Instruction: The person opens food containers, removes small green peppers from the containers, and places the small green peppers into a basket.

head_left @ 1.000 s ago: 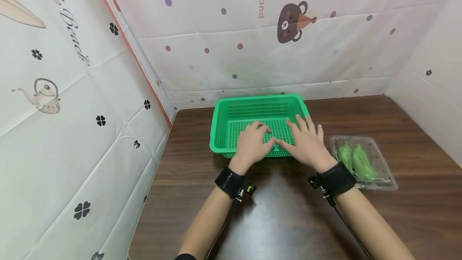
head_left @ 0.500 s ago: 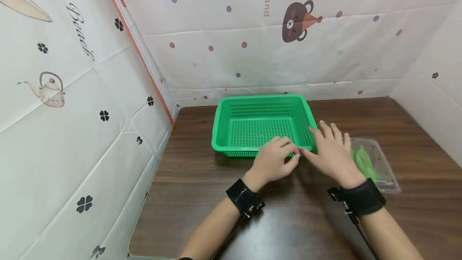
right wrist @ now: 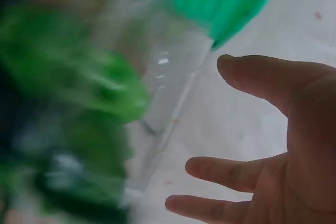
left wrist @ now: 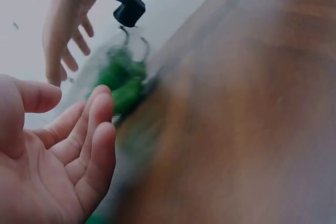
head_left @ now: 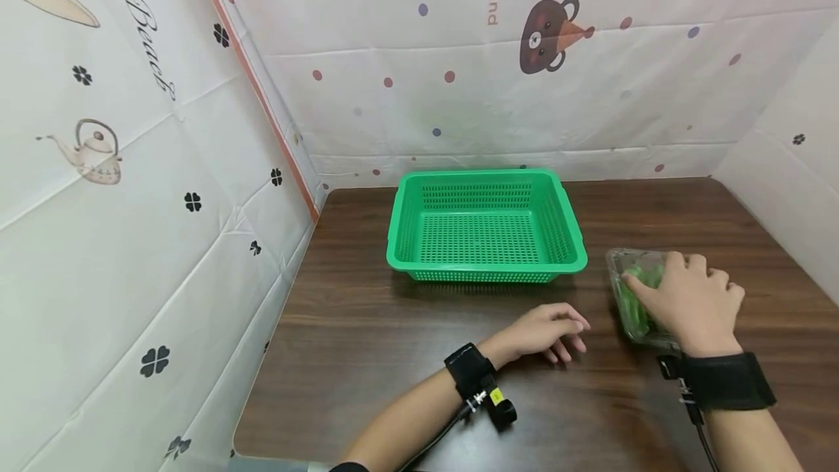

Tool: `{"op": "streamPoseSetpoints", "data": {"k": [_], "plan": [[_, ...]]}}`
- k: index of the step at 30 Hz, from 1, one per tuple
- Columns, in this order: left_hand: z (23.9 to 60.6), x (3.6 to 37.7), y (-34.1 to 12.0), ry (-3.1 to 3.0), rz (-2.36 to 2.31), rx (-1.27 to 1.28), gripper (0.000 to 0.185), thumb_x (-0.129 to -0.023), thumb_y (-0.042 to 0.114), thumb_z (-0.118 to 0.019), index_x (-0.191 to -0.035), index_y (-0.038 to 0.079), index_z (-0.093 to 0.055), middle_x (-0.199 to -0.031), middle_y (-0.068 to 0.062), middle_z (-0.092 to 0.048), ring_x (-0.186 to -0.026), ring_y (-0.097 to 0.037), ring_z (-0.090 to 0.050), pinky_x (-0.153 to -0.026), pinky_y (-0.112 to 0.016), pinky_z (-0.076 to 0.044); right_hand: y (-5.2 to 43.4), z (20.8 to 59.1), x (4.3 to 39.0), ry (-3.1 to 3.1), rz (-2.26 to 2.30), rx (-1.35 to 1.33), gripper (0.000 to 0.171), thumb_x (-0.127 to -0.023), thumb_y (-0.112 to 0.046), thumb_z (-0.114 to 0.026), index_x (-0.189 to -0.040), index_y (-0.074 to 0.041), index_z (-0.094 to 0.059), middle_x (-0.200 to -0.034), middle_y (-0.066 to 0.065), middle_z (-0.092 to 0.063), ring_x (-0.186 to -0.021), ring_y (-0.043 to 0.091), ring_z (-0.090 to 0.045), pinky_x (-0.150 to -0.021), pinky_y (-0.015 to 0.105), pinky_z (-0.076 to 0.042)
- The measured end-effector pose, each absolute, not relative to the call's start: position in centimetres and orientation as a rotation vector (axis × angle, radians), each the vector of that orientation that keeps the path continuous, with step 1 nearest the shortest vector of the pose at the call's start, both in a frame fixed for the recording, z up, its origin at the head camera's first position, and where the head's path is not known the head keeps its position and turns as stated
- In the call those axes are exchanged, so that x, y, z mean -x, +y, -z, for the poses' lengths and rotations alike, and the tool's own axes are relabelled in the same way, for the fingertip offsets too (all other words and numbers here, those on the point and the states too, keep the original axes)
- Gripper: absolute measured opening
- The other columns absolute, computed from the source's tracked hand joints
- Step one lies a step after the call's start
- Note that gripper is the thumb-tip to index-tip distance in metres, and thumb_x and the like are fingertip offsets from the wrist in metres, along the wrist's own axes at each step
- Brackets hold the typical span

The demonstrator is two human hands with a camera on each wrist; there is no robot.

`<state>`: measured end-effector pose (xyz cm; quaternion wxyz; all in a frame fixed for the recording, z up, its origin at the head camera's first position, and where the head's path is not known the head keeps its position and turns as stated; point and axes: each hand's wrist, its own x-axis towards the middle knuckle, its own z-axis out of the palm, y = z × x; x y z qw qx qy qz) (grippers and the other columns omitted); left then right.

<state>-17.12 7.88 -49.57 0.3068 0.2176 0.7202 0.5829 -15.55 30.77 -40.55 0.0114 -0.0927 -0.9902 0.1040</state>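
The clear plastic clamshell box of green peppers [head_left: 639,296], lying on the brown wooden table [head_left: 406,326] right of the green perforated plastic basket [head_left: 485,228], is covered by the open right hand [head_left: 691,301], while the left hand [head_left: 547,330] is kept relaxed and empty near it.

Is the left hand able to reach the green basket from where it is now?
Probably yes. The left hand lies open on the table, and only bare wood shows between it and the basket.
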Motion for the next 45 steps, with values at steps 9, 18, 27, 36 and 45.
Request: {"op": "streamPoseSetpoints", "data": {"k": [9, 18, 27, 36, 45], "plan": [[51.5, 17.0, 13.2, 1.752, -1.710, -0.345, 0.015, -0.105, 0.026, -0.053, -0.105, 0.020, -0.067, -0.083, 0.005, -0.074, -0.054, -0.012, -0.063, -0.046, -0.024, -0.050, 31.9, 42.1, 15.2, -3.194, -0.373, 0.312, 0.120, -0.087, -0.079, -0.052, -0.139, 0.027, -0.031, -0.131, 0.056, -0.026, -0.105, 0.077, -0.037, -0.070, 0.074, -0.041], [50.9, 17.1, 15.5, 1.772, -1.726, -0.309, 0.007, -0.101, 0.024, -0.059, -0.097, 0.023, -0.065, -0.082, 0.007, -0.074, -0.055, -0.009, -0.063, -0.045, -0.024, -0.046, 31.7, 41.7, 15.6, -3.186, -0.394, 0.252, 0.113, -0.089, -0.069, -0.060, -0.135, 0.030, -0.032, -0.130, 0.059, -0.027, -0.103, 0.080, -0.036, -0.066, 0.074, -0.043], [51.3, 16.7, 16.1, 1.671, -1.811, -0.294, 0.013, -0.101, 0.027, -0.060, -0.090, 0.021, -0.063, -0.087, 0.004, -0.077, -0.057, -0.007, -0.063, -0.046, -0.021, -0.045, 31.4, 41.9, 15.9, -3.205, -0.396, 0.291, 0.115, -0.086, -0.065, -0.066, -0.138, 0.030, -0.027, -0.131, 0.060, -0.023, -0.110, 0.088, -0.024, -0.071, 0.083, -0.040], [50.7, 16.7, 16.4, 1.726, -1.803, -0.272, 0.012, -0.101, 0.020, -0.060, -0.089, 0.020, -0.060, -0.090, -0.003, -0.079, -0.055, -0.007, -0.061, -0.047, -0.022, -0.044, 31.3, 42.0, 16.4, -3.186, -0.349, 0.307, 0.113, -0.084, -0.063, -0.068, -0.138, 0.028, -0.030, -0.127, 0.059, -0.031, -0.110, 0.088, -0.024, -0.073, 0.084, -0.040], [50.2, 16.0, 16.5, 1.782, -1.790, -0.208, 0.012, -0.096, 0.017, -0.059, -0.097, 0.017, -0.071, -0.079, 0.002, -0.074, -0.055, -0.006, -0.058, -0.047, -0.021, -0.044, 30.6, 42.5, 16.7, -3.218, -0.258, 0.233, 0.110, -0.086, -0.061, -0.066, -0.134, 0.031, -0.032, -0.128, 0.062, -0.030, -0.106, 0.080, -0.039, -0.091, 0.085, -0.030]]}}
